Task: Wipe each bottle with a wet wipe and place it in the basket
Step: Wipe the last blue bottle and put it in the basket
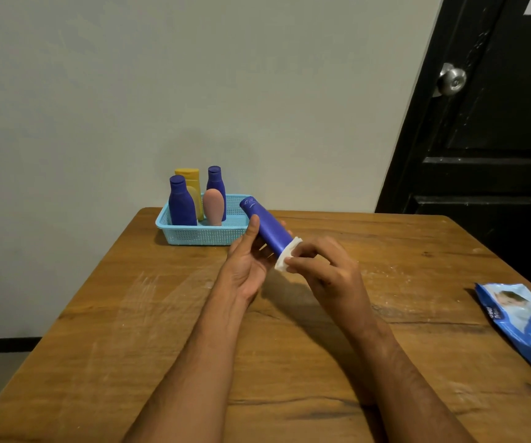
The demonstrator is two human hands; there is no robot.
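Held above the middle of the wooden surface (168, 330), just in front of the basket (205, 235): a blue tube-shaped bottle (265, 227), tilted, its far end pointing up toward the basket and its near end down toward the right hand (328, 266). Cradled from below and from the side by the left hand (248, 260), thumb laid along the bottle body and fingers curled behind it, so a grip closed round the bottle, probably to keep it steady and free to turn while being cleaned. Wrapped round the near end of the bottle: a white wet wipe (286, 255), pinched there by the fingertips of the right hand, so this grip closed on the wipe and, through it, on the bottle end. Judged from this: wiping in progress at the lower end, with the rest of the body possibly to be rubbed or already done; impossible to tell which. Standing upright inside the light blue basket, close together: two dark blue bottles (181, 203), one yellow bottle (190, 183) behind, and one pink bottle (213, 207) in front, apparently finished ones. Room left at the right side of the basket, likely for the bottle in hand. Lying at the right edge of the surface, well apart from the hands: the blue pack of wipes (526, 321), within reach for a fresh sheet. No other bottle waiting on the surface, so likely the last one.
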